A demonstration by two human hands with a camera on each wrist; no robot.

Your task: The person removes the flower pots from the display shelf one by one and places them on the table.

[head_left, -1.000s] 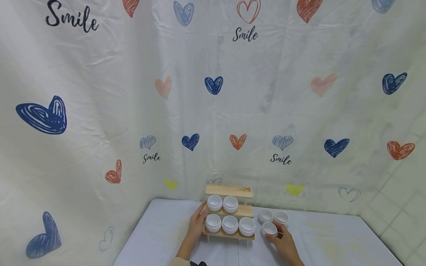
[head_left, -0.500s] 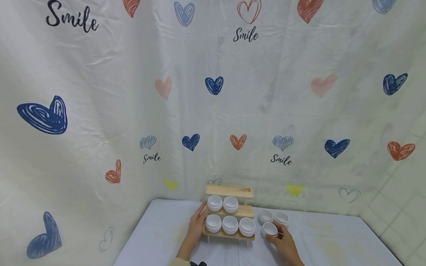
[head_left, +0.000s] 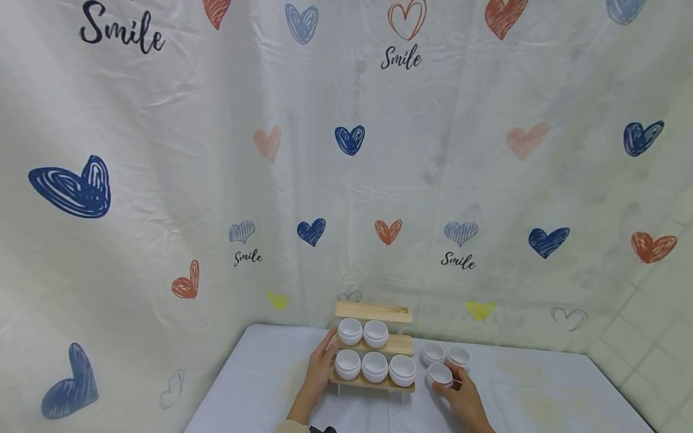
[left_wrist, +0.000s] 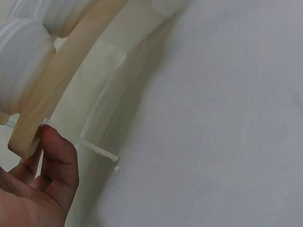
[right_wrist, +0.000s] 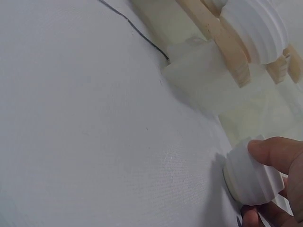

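A three-tier wooden display rack (head_left: 372, 311) with clear supports stands on the table. Several small white ramekins sit on it: two on the middle tier, such as this ramekin (head_left: 350, 331), and a row along the lowest. My left hand (head_left: 319, 368) grips the rack's left side; in the left wrist view its fingers (left_wrist: 60, 149) meet the end of a wooden board. To the right of the rack, my right hand (head_left: 464, 397) holds another white ramekin (right_wrist: 253, 175) between thumb and fingers. Whether that ramekin's base touches the table, I cannot tell.
Two more white ramekins (head_left: 432, 353) stand on the table just behind the right hand. White cloth (head_left: 530, 391) covers the table. A curtain (head_left: 346, 180) printed with hearts hangs close behind the rack.
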